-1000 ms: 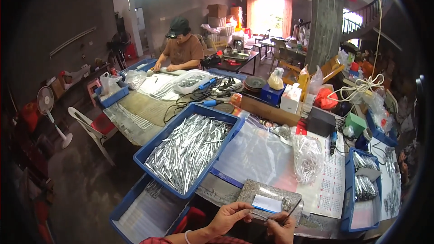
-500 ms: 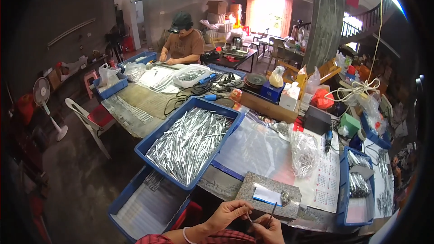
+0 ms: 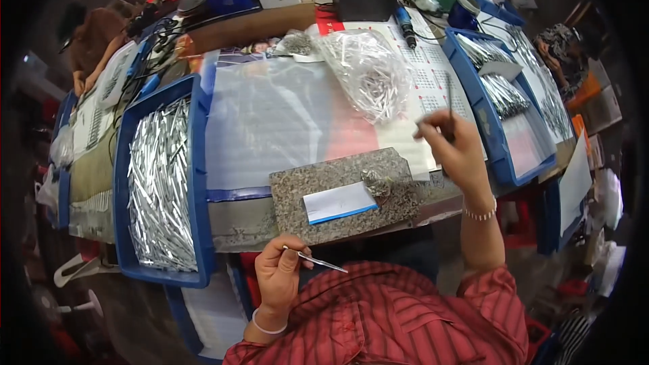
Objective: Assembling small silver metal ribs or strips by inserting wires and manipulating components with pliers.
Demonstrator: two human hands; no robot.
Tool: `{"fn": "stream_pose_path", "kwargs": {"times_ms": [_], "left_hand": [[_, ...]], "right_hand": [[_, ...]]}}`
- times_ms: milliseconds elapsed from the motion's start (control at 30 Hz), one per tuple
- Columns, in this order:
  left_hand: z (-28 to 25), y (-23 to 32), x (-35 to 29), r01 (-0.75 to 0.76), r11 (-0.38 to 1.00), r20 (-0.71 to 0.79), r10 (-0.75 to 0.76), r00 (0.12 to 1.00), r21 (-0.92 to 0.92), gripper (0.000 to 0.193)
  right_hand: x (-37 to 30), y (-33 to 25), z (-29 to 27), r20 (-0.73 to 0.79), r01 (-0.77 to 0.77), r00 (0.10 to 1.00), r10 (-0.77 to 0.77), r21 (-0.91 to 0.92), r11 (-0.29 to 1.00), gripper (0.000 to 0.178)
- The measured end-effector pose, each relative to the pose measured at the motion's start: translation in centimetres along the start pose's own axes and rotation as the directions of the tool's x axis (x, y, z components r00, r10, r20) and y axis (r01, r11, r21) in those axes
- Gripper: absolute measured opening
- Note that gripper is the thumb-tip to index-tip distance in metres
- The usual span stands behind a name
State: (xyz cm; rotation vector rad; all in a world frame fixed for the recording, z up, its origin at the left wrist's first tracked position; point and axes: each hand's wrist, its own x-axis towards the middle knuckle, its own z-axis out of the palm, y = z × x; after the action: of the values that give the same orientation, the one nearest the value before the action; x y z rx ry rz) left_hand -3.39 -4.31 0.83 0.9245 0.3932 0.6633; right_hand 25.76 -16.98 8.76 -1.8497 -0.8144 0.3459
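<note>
Close to my body, my left hand (image 3: 278,274) pinches a slim, tapering silver metal piece (image 3: 323,263) between thumb and fingers, its thin end toward the right. Farther right, my right hand (image 3: 461,155) is raised over the table's right side, fingers curled round a thin dark rod (image 3: 450,91) that points away from me. Between the hands lies a speckled stone slab (image 3: 291,197). On it rest a white pad with a blue edge (image 3: 338,203) and a small clump of shiny bits (image 3: 376,179), too small to name.
A blue tray (image 3: 200,182) heaped with silver metal pieces (image 3: 159,189) stands left. At the right, another blue tray (image 3: 497,152) holds bundled pieces. Behind the slab are plastic sheeting (image 3: 270,122), a clear bag of pieces (image 3: 372,81) and a blue pen-shaped tool (image 3: 405,26). A co-worker (image 3: 101,34) sits far left.
My view has swung right and down. My hands, close together before, are now apart: the right has moved out to the right with the dark rod, while the left keeps the silver piece.
</note>
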Motion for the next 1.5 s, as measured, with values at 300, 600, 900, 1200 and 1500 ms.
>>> {"fn": "stream_pose_path", "kwargs": {"times_ms": [300, 600, 900, 1200, 1500], "left_hand": [[-0.9, -0.6, -0.5, 0.062, 0.996, -0.024, -0.06, 0.998, 0.071, 0.018], [-1.3, -0.7, -0.2, 0.117, 0.986, -0.023, -0.115, 0.993, 0.115, 0.015], [-0.7, -0.2, -0.4, 0.063, 0.995, -0.012, -0.063, 0.998, 0.078, 0.016], [1.7, -0.9, 0.4, 0.116, 0.991, 0.043, -0.118, 0.992, 0.063, 0.019], [2.2, -1.1, 0.2, 0.165, 0.983, 0.064, -0.159, 0.985, -0.084, 0.026]], "right_hand": [[10.4, 5.6, 4.8, 0.152, 0.229, 0.972, -0.18, -0.428, 0.874, 0.014], [12.9, 7.9, 7.4, -0.026, 0.091, 0.99, -0.136, -0.624, 0.776, 0.016], [9.4, 4.4, 2.7, -0.134, 0.192, 0.967, -0.218, -0.184, 0.964, 0.008], [-8.5, -1.6, 6.4, 0.385, -0.303, 0.915, 0.118, 0.466, 0.832, 0.009], [-12.9, 0.3, 8.5, 0.277, -0.184, 0.958, 0.075, 0.39, 0.902, 0.013]]}}
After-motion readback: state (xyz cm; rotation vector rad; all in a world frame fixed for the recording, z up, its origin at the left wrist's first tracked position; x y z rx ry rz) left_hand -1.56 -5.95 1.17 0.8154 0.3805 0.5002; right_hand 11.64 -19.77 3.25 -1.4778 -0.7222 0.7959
